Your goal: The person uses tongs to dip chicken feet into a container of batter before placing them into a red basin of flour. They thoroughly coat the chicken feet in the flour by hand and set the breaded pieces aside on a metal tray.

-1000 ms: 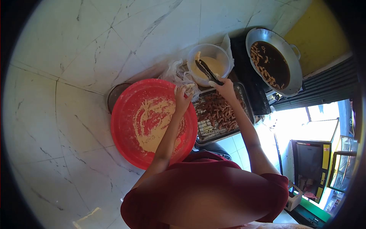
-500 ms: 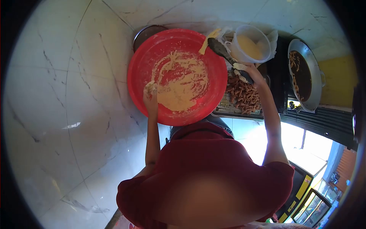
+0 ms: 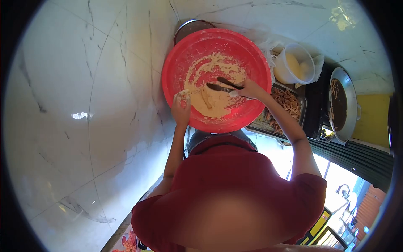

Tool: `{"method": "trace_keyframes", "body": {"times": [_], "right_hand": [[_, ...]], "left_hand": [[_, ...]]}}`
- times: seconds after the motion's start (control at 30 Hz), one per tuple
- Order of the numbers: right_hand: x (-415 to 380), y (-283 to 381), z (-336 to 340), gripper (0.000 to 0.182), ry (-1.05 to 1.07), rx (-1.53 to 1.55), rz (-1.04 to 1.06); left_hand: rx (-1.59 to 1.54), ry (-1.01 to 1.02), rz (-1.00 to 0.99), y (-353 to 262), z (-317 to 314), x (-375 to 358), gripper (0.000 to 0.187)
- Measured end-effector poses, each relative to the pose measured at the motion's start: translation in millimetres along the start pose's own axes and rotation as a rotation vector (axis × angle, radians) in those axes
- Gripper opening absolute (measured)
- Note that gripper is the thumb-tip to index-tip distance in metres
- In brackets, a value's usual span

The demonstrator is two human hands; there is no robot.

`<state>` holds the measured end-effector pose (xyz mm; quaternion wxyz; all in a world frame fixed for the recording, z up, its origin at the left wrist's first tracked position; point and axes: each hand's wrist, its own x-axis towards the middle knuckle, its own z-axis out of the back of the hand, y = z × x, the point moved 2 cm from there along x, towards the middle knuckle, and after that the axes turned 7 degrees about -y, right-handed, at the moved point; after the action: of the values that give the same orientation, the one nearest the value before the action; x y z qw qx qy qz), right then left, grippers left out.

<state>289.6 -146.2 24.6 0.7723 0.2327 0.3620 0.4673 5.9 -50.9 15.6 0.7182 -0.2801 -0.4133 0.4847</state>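
A large red basin holds a layer of pale flour. My right hand is over the basin's right side, wrapped round dark tongs whose two arms stand apart above the flour. Just left of the tongs' tips, a pale coated strip lies in the flour. At the basin's left rim is my left hand, its fingers curled and caked with flour or batter; whether anything is inside them is hidden.
Right of the basin stands a translucent tub with yellowish liquid. Below it, a metal tray carries many brown fried strips. Further right, a wide pan holds dark oil and frying pieces. A tiled wall rises on the left.
My right hand has swung from beside the tub down left over the basin with the tongs. The pale strip that was at their tips now lies in the flour. The view has shifted.
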Motion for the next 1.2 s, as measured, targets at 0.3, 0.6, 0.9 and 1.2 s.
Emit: {"method": "trace_keyframes", "body": {"times": [0.3, 0.6, 0.9, 1.2], "right_hand": [[67, 0, -44, 0.06, -0.289, 0.039, -0.258], [83, -3, -96, 0.041, -0.57, -0.201, -0.207], [76, 19, -56, 0.038, -0.309, -0.105, -0.257], [85, 6, -90, 0.033, -0.483, -0.252, -0.18]], "left_hand": [[0.104, 0.095, -0.025, 23, -8, -5, 0.036], [0.143, 0.069, -0.14, 23, -8, -6, 0.036], [0.134, 0.169, -0.092, 16, -5, -5, 0.038], [0.149, 0.153, -0.089, 17, -5, -7, 0.04]]}}
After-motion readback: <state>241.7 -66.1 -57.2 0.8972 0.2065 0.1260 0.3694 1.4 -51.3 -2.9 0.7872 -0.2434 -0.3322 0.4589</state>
